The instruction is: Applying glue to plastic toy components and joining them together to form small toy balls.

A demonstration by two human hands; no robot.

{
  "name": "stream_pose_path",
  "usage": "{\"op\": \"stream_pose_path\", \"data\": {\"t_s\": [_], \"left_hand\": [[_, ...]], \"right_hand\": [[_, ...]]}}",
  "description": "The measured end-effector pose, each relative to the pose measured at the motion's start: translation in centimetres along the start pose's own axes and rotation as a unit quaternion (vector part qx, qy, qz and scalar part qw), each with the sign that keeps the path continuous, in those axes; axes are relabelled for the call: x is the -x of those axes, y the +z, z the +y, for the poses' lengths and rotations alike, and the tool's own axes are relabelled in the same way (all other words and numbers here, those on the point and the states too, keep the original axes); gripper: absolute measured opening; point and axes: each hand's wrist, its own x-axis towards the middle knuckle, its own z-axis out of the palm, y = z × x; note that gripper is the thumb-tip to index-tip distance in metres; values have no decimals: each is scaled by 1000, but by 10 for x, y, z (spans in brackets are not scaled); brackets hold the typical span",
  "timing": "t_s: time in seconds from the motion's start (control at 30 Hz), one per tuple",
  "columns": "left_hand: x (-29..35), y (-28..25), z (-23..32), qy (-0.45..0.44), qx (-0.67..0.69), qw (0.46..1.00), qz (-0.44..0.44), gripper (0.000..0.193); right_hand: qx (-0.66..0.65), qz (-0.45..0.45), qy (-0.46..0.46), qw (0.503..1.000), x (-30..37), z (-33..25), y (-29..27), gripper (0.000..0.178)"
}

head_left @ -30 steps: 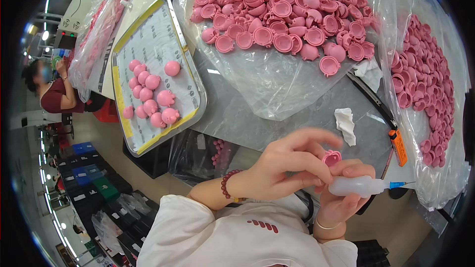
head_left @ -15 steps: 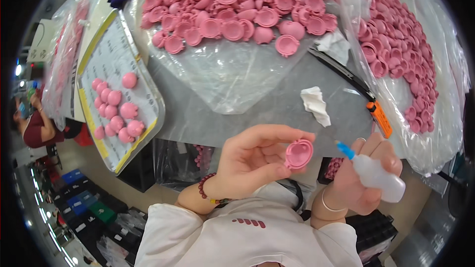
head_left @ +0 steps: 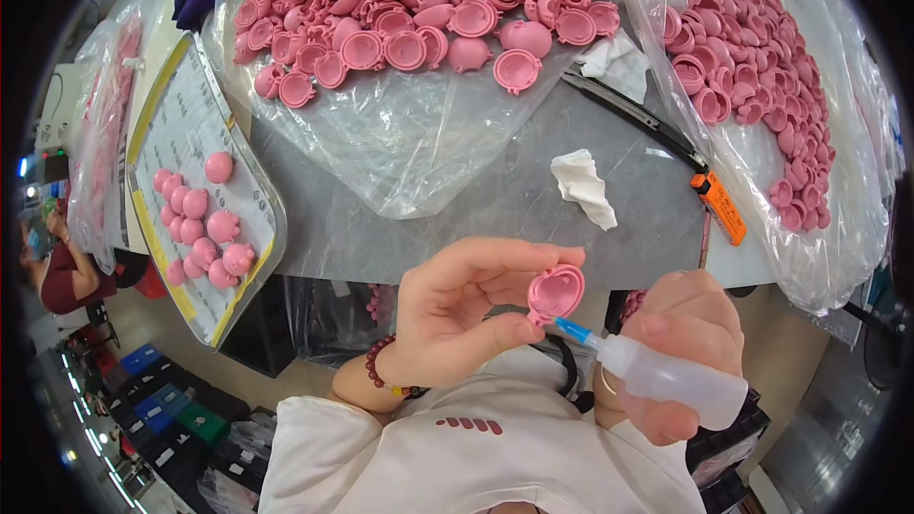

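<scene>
Between thumb and fingers, my left hand (head_left: pixel 457 314) pinches a pink hollow half-shell (head_left: pixel 555 293), its open side facing up toward me. My right hand (head_left: pixel 690 333) grips a translucent white squeeze bottle (head_left: pixel 681 383) with a blue needle tip (head_left: pixel 574 329). That tip points left and meets, or nearly meets, the shell's lower rim by my left thumb; exact contact I cannot tell. Both hands are above the near edge of the grey table (head_left: pixel 457 252). A large heap of similar pink half-shells (head_left: pixel 400 14) lies on clear plastic beyond them.
At left, a tray (head_left: pixel 271 262) holds several closed pink balls (head_left: pixel 195 202). An orange-handled utility knife (head_left: pixel 719 207) and crumpled white tissue (head_left: pixel 583 188) lie on the table. More pink shells (head_left: pixel 752 67) fill a plastic bag at right. Another person (head_left: pixel 67 271) is at far left.
My right hand has brought the bottle left and down, so its blue tip is now at the shell. The shell stays in my left hand. The whole view has shifted slightly.
</scene>
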Motion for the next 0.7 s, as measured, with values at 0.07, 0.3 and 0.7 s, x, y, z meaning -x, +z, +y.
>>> {"op": "stream_pose_path", "data": {"t_s": [0.07,0.3,0.7], "left_hand": [[0,1,0,2,-2,1000,-6,42],[-2,2,1,-4,-17,1000,-16,42],[1,4,6,55,-87,995,-5,40]], "right_hand": [[6,-12,7,1000,1,-1,0,60],[8,41,-13,999,1,5,2,62],[34,48,-24,998,2,4,4,64]]}}
